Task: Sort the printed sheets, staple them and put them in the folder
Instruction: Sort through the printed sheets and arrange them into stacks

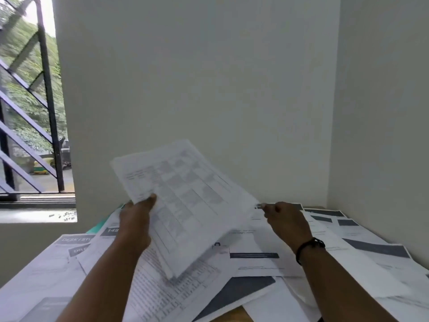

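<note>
My left hand (135, 223) holds a thin stack of printed sheets (185, 205) with table grids, raised and tilted above the desk, thumb on its left edge. My right hand (286, 223), with a dark band on the wrist, pinches the stack's right corner between thumb and fingers. Below lie many loose printed sheets (255, 256) spread over the desk, some with dark header bars, one with dense rows of text (162, 296). A teal edge, perhaps the folder (102, 225), peeks out under papers at the left. No stapler is visible.
The desk stands in a corner between two pale walls. A barred window (34, 112) with a sill is at the left. A strip of bare wooden desk (234, 316) shows at the bottom middle. Papers hang over the desk's left and right edges.
</note>
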A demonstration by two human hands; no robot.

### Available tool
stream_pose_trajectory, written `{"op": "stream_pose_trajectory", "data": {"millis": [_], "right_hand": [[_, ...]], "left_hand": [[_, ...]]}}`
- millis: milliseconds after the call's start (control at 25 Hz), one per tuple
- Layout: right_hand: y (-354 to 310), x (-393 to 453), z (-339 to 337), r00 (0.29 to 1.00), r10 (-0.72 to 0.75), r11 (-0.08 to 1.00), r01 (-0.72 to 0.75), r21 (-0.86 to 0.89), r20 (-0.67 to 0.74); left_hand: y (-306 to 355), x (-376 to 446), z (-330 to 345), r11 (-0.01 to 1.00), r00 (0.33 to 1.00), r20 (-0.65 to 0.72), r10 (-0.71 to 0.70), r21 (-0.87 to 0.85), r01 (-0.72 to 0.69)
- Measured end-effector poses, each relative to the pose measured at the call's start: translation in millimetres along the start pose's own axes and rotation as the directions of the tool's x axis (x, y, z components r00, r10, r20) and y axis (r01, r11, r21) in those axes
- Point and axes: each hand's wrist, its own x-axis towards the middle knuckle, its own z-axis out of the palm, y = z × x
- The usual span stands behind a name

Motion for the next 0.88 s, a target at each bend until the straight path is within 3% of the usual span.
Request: {"op": "stream_pose_trajectory", "data": {"millis": [80, 240, 360, 520, 640, 720, 800, 880], "right_hand": [[12, 1, 3, 0.989, 0.070, 0.945, -0.025, -0.325, 0.128], [11, -8, 13, 0.933, 0.237, 0.838, -0.054, -0.542, 0.272], [6, -13, 15, 0.926, 0.264, 0.810, -0.059, -0.583, 0.272], [0, -16, 7, 0.926, 0.237, 0.892, -0.088, -0.442, 0.294], [7, -8, -5, 0.975, 0.185, 0.956, -0.150, -0.251, 0.126], [11, -2, -12, 0.990, 0.095, 0.993, -0.102, -0.061, -0.105], [8, 1, -19, 0.939, 0.034, 0.987, 0.022, 0.157, -0.341], [7, 3, -22, 0.874, 0.055, 0.935, 0.124, 0.332, -0.482]], "left_hand": [[5, 10, -8, 0.996, 0.980, -0.194, -0.052, -0.079, 0.037], [7, 14, -19, 0.963, 0.955, -0.254, -0.155, -0.256, 0.088], [6, 12, -18, 0.955, 0.957, -0.228, -0.177, -0.275, 0.111], [2, 6, -21, 0.986, 0.959, -0.241, -0.150, -0.104, 0.128], [1, 6, -21, 0.983, 0.968, -0.190, -0.163, -0.120, 0.142], [0, 7, -17, 0.987, 0.974, -0.169, -0.149, -0.093, 0.135], [-5, 8, -13, 0.991, 0.983, -0.123, -0.133, -0.038, 0.129], [-11, 6, -10, 0.986, 0.987, -0.047, -0.152, 0.066, 0.155]]}}
